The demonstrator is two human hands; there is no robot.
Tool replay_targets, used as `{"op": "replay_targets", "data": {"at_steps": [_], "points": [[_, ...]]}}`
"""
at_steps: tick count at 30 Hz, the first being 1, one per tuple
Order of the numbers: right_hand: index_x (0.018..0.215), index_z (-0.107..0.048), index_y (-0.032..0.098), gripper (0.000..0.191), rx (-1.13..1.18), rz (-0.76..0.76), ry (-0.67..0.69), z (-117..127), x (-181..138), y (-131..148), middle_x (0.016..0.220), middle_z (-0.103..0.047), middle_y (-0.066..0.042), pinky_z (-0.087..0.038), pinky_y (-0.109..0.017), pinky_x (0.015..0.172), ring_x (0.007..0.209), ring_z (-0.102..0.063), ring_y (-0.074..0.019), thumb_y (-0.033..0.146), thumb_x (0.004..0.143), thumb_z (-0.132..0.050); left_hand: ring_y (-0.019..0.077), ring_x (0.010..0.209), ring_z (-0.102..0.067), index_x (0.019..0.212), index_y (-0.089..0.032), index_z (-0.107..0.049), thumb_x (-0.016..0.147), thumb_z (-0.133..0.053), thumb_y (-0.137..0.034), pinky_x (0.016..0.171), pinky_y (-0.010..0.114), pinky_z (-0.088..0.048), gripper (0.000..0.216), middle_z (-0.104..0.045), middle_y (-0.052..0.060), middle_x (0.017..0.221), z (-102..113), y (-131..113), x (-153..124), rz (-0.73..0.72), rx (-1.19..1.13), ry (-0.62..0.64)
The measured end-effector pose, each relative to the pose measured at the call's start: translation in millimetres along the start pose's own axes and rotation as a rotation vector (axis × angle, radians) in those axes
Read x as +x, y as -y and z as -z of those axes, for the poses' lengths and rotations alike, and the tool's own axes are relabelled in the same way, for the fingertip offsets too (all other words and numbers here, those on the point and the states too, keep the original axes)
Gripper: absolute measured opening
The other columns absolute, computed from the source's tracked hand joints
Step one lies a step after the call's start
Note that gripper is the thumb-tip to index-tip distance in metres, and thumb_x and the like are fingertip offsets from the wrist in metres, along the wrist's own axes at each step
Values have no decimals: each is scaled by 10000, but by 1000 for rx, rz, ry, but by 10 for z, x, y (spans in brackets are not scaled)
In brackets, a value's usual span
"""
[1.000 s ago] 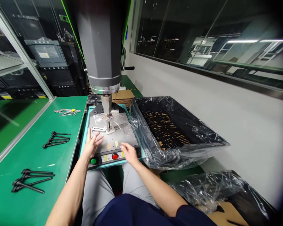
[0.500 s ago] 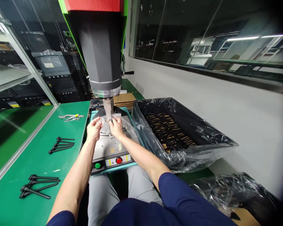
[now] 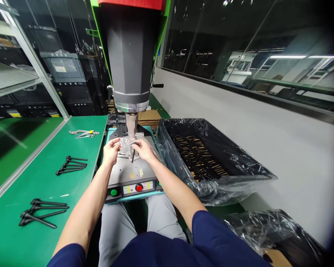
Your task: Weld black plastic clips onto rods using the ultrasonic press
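Note:
A tall grey press machine (image 3: 129,55) stands over a metal work plate (image 3: 128,171), its thin horn (image 3: 131,124) pointing down. My left hand (image 3: 110,151) is closed on the left side of a clear plastic film (image 3: 127,141) under the horn. My right hand (image 3: 144,150) pinches the film's right side, and a thin dark rod (image 3: 132,155) hangs from its fingers. A small white fixture (image 3: 123,155) sits between my hands. A green button (image 3: 113,192) and a red button (image 3: 139,187) are on the machine's front panel.
A black bin lined with plastic (image 3: 211,157) holds several thin parts at the right. Black ribbed pins lie in two groups (image 3: 71,164) (image 3: 41,213) on the green bench (image 3: 30,193). Metal tools (image 3: 83,133) lie farther back. Another plastic-lined box (image 3: 269,233) sits at lower right.
My hands left the front panel and reached up to the film under the horn. Since half a second ago they stay there, and the dark rod now shows under my right hand.

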State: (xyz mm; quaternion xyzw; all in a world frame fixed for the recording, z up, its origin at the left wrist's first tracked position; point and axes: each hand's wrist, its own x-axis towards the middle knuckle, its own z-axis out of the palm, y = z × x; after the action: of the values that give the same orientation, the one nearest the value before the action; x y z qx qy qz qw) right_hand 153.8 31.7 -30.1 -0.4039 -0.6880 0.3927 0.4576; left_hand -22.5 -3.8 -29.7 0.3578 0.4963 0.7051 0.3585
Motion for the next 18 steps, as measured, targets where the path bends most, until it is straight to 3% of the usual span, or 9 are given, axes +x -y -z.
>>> {"op": "replay_targets", "data": {"at_steps": [3, 5, 8, 12, 14, 16, 18], "points": [[885, -593, 193, 391, 431, -225, 193, 93, -386, 20, 784, -682, -11, -472, -234, 554, 675, -626, -140, 545, 767, -716, 111, 628, -562, 995, -104, -712, 614, -715, -259, 572, 246, -427, 411, -704, 117, 960, 130, 102, -114, 6, 134, -22], [870, -583, 192, 480, 625, -330, 238, 126, -557, 43, 787, -693, -13, -445, -194, 501, 648, -630, -122, 599, 692, -765, 126, 644, -578, 973, -110, -719, 626, -707, -262, 599, 258, -449, 379, -702, 101, 895, 226, 176, -190, 32, 198, -23], [835, -578, 188, 532, 732, -353, 217, 133, -638, 88, 792, -699, -8, -452, -180, 503, 627, -620, -101, 599, 606, -827, 159, 715, -620, 926, -125, -716, 638, -724, -292, 678, 300, -495, 333, -698, 98, 916, 377, 257, -306, 75, 226, -18], [838, -588, 187, 496, 730, -328, 225, 52, -622, 117, 767, -684, -5, -477, -191, 527, 638, -613, -103, 567, 629, -830, 200, 813, -642, 909, -156, -714, 681, -742, -344, 767, 341, -512, 297, -691, 110, 993, 555, 239, -648, 20, 339, -75], [841, -599, 186, 463, 691, -323, 235, -57, -660, 111, 751, -673, -1, -495, -201, 541, 639, -608, -105, 533, 641, -831, 223, 836, -650, 994, -167, -717, 710, -742, -380, 754, 347, -519, 356, -698, 114, 984, 598, 178, -965, 61, 364, 27], [832, -608, 183, 434, 643, -323, 242, -217, -747, 103, 732, -664, 0, -501, -210, 532, 621, -595, -106, 506, 646, -830, 233, 847, -658, 1064, -169, -707, 734, -734, -395, 740, 346, -523, 401, -705, 111, 970, 594, 107, -1322, 153, 325, 257], [829, -612, 177, 424, 604, -334, 269, -397, -866, 103, 712, -652, 1, -491, -211, 499, 598, -581, -110, 499, 649, -822, 208, 793, -650, 1023, -166, -709, 766, -706, -386, 710, 321, -516, 338, -699, 85, 881, 577, 49, -1628, 174, 335, 362]]}}
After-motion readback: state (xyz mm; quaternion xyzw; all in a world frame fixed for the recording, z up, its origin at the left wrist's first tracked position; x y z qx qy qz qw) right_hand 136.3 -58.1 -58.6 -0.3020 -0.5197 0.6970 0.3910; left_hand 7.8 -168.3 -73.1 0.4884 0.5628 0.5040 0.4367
